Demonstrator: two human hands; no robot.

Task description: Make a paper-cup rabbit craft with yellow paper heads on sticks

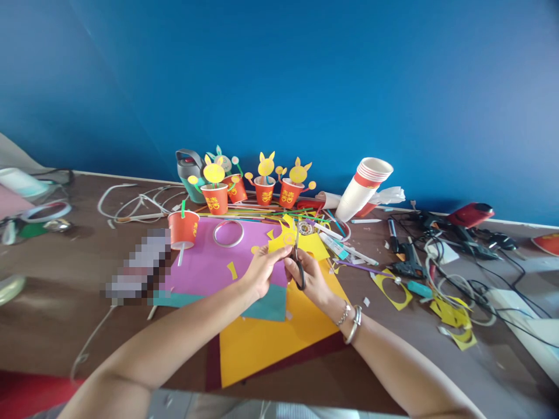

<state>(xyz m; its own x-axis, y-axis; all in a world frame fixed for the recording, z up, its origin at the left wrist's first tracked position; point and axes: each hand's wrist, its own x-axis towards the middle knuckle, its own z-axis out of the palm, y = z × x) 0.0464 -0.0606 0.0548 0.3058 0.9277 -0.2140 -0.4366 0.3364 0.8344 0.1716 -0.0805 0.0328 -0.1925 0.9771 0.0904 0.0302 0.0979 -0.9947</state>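
By the left hand (261,273), yellow paper (278,243) was pinched above the purple sheet (205,259); by the right hand (311,278), scissors (296,252) were gripped at its edge. For a clean cut, the paper was best turned slowly.

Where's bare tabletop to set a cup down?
Tabletop shows bare between the pixelated object and the pale round item at the left edge; another patch between the right forearm and the yellow scraps. Crowded: back, with red cups; right, with a glue gun. Coloured sheets cover the middle.
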